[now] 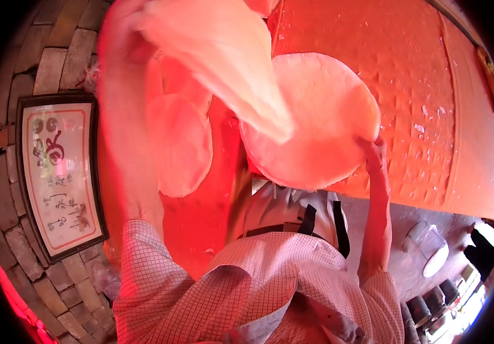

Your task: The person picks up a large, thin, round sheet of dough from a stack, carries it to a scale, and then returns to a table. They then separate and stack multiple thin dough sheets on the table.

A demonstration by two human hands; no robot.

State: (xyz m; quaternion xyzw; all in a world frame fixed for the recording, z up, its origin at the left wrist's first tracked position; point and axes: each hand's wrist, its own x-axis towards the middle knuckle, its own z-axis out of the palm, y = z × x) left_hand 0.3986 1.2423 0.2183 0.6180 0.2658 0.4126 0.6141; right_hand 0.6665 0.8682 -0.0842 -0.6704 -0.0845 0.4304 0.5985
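Under the right hand's (373, 150) grip, fingers pressed together on its edge, lies a large round flatbread (316, 120) on the orange bench (424, 86). Raised left of it, the left hand (122, 34) clamps a drooping dough sheet (224, 63) above a smaller flatbread (181, 146).

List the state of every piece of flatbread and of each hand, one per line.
Large round flatbread: lying flat on the orange cloth, its near edge touched by the right hand.
Smaller round flatbread: lying flat, untouched.
Thin sheet of dough: lifted, hanging in the air, blurred.
Left hand: raised, holding up the sheet; fingers too blurred to tell.
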